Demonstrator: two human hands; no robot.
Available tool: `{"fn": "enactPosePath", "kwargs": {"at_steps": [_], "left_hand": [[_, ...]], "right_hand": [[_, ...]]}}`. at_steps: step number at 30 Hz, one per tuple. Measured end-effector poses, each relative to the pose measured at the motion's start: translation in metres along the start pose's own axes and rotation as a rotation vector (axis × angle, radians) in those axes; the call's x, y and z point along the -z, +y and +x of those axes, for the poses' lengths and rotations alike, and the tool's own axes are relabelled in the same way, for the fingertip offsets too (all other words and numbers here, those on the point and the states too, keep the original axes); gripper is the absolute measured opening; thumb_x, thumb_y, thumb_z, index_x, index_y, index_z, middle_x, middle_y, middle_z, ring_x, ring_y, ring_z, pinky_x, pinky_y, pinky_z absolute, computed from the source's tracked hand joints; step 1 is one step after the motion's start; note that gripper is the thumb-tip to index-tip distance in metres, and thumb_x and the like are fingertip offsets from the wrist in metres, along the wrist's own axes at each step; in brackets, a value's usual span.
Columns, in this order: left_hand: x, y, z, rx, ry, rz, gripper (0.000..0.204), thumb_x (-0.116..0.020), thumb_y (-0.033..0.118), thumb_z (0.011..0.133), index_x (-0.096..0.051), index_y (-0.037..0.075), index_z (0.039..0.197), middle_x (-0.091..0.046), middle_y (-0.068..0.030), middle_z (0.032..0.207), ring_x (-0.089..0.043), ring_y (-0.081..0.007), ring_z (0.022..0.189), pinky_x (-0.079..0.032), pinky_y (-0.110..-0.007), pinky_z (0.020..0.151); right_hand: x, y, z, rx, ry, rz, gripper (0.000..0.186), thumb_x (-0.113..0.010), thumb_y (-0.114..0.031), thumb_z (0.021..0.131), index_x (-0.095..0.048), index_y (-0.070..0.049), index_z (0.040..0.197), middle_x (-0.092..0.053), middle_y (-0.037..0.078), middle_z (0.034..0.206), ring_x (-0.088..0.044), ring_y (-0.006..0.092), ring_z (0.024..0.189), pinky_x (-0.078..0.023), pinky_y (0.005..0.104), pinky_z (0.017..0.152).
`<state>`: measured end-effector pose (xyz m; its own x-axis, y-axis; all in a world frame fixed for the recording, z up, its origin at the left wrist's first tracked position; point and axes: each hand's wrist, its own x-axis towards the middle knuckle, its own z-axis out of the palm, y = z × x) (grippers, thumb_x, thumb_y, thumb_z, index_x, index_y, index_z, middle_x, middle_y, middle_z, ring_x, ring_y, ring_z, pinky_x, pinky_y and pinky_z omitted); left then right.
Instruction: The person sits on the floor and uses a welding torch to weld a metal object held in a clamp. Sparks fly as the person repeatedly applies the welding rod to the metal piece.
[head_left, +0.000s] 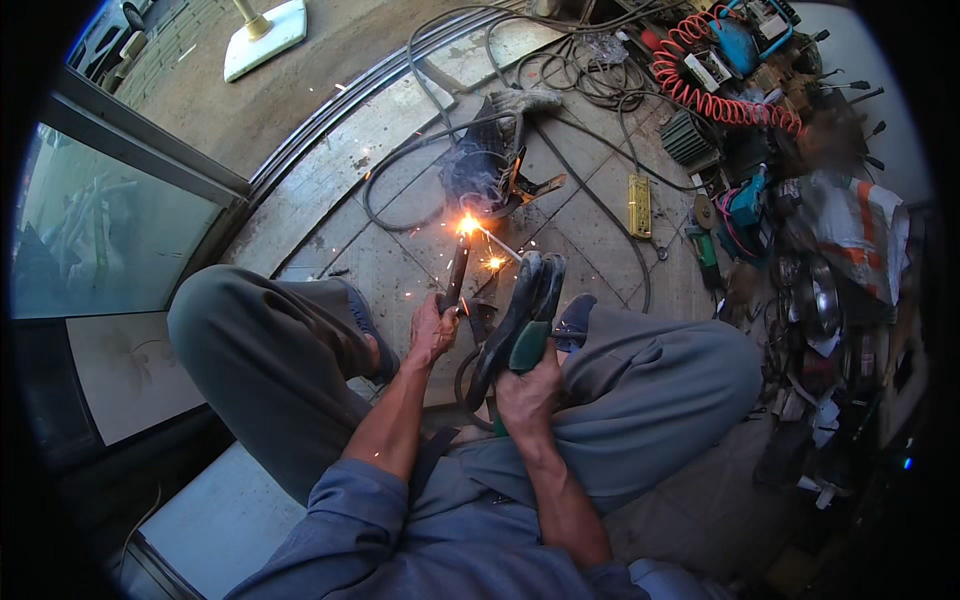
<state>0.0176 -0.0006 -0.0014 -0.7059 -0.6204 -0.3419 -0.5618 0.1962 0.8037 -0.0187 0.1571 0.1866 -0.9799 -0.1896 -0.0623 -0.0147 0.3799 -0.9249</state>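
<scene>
My left hand [432,330] is closed around a dark metal bar [458,272] standing up from it. My right hand [528,385] grips a black and green electrode holder [532,320], whose thin pale rod [500,243] meets the bar's far end in a bright arc [466,224] with flying sparks. Smoke hangs just beyond, over a dark workpiece [475,160] with pale fabric, perhaps a glove, on it. A copper-coloured clamp [540,190] sits at its right side.
Cables [600,80] loop over the tiled floor [595,240]. At the right are a red coiled hose [700,90], a yellow power strip [639,205], an angle grinder [706,250] and piled tools and scrap. A glass door [130,210] is at left, a white base with a post [265,50] outside.
</scene>
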Motion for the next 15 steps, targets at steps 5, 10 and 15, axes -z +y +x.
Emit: {"fn": "enactPosePath", "kwargs": {"at_steps": [5, 10, 15], "left_hand": [[-0.001, 0.007, -0.002, -0.001, 0.018, -0.047, 0.024, -0.068, 0.018, 0.089, -0.062, -0.002, 0.1, -0.07, -0.0245, 0.083, -0.068, -0.0413, 0.079, -0.052, -0.047, 0.071], [0.0, 0.008, -0.002, 0.024, 0.014, -0.011, 0.023, -0.068, 0.017, 0.088, -0.063, -0.002, 0.101, -0.07, -0.0241, 0.083, -0.069, -0.0401, 0.078, -0.052, -0.046, 0.072], [-0.002, 0.006, -0.001, 0.022, 0.031, 0.004, 0.025, -0.069, 0.019, 0.088, -0.063, -0.002, 0.102, -0.07, -0.0231, 0.081, -0.069, -0.0384, 0.077, -0.052, -0.046, 0.072]], "right_hand": [[0.001, -0.003, 0.001, -0.058, 0.001, -0.039, 0.026, -0.073, -0.006, 0.077, -0.058, -0.001, 0.098, -0.067, 0.016, 0.077, -0.069, 0.0304, 0.073, -0.052, 0.0387, 0.068], [0.001, -0.012, 0.002, -0.101, -0.018, -0.014, 0.023, -0.065, -0.002, 0.073, -0.056, 0.0, 0.094, -0.066, 0.013, 0.078, -0.065, 0.0232, 0.073, -0.051, 0.036, 0.071], [0.0, -0.013, 0.002, -0.094, -0.004, -0.02, 0.022, -0.064, -0.001, 0.073, -0.058, 0.001, 0.094, -0.066, 0.013, 0.078, -0.064, 0.0243, 0.072, -0.051, 0.0363, 0.071]]}}
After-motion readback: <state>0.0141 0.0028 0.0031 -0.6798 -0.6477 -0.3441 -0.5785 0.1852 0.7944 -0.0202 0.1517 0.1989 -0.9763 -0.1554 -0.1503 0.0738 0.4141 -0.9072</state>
